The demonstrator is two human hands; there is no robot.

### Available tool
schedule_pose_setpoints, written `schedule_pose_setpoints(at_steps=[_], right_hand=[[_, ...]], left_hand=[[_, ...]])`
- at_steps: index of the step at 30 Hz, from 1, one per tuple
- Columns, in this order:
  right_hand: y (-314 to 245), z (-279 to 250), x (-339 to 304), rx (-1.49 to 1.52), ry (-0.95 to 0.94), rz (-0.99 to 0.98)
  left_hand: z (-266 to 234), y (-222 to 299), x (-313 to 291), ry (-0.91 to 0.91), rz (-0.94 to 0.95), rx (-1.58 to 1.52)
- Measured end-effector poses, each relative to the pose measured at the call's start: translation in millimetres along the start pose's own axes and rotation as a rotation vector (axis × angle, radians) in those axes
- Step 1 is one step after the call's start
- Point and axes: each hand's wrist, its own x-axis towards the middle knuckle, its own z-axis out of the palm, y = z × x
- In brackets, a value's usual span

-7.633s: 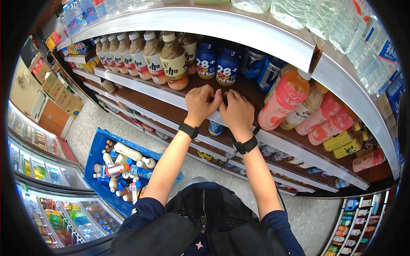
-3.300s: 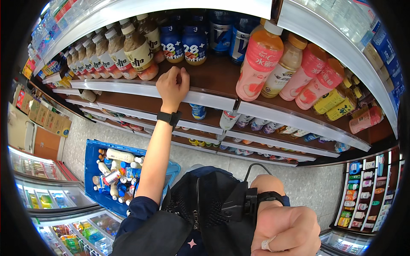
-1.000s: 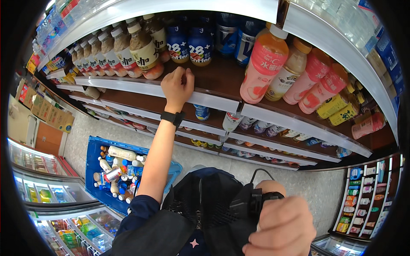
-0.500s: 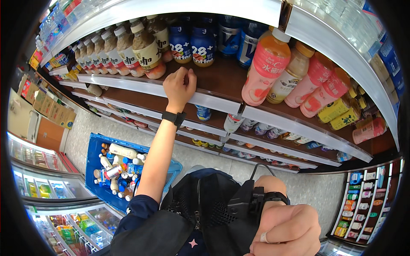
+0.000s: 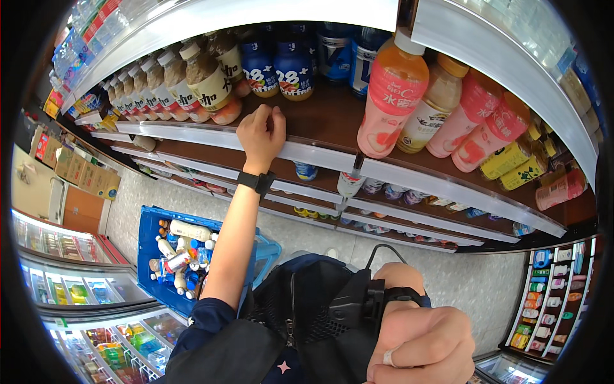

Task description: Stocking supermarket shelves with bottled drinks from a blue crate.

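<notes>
- Brown, smooth shelf board (image 5: 326,128); front edge faced with a pale, glossy, curved strip (image 5: 313,155).
- Left hand (image 5: 261,136): positioned over the front edge of the board; fingers folded inward, grip narrow; palm contents hidden, so cannot tell whether anything is enclosed; black wristband (image 5: 256,182) below.
- Blue bottles (image 5: 294,75): standing on the board just beyond the left hand; rounded shoulders, glossy dark sleeves, pale tan bases.
- Cream-labelled bottle (image 5: 208,86): upright, to the left of the blue bottles and near the left hand; textured brown shoulder, pale cap, peach-coloured base; similar bottles with white labels (image 5: 180,95) form a row to its left.
- Pink-labelled bottle (image 5: 393,96): tall, smooth, white-capped; well to the right of the left hand.
- Right hand (image 5: 422,344): low, close to the camera, in front of the torso; fingers curled tightly, grip narrow; cannot tell whether anything is inside; pale ring (image 5: 389,358) on one finger.
- Black mesh garment (image 5: 320,320): perforated fabric, zip at centre; between the forearms.
- Blue plastic crate (image 5: 148,233): rigid, rectangular; jumbled bottles (image 5: 190,230) within; set on speckled grey floor (image 5: 307,232).
</notes>
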Motion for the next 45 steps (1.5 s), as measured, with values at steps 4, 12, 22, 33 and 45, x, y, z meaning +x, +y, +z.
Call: schedule_pose_setpoints(at_steps=[4, 12, 22, 33, 45], right_hand=[[3, -10, -9, -0.009, 0.111, -0.054], [17, 0, 18, -0.033, -0.065, 0.078], [32, 3, 17, -0.046, -0.046, 0.064], [56, 11, 7, 0.031, 0.014, -0.018], [59, 16, 0, 0.083, 0.083, 0.041]], left_hand=[[4, -2, 0, -0.009, -0.005, 0.013], [7, -4, 0, -0.002, 0.01, 0.006], [14, -3, 1, 0.005, -0.011, -0.016], [15, -6, 0, -0.018, -0.009, -0.001], [19, -7, -2, -0.03, -0.04, 0.002]])
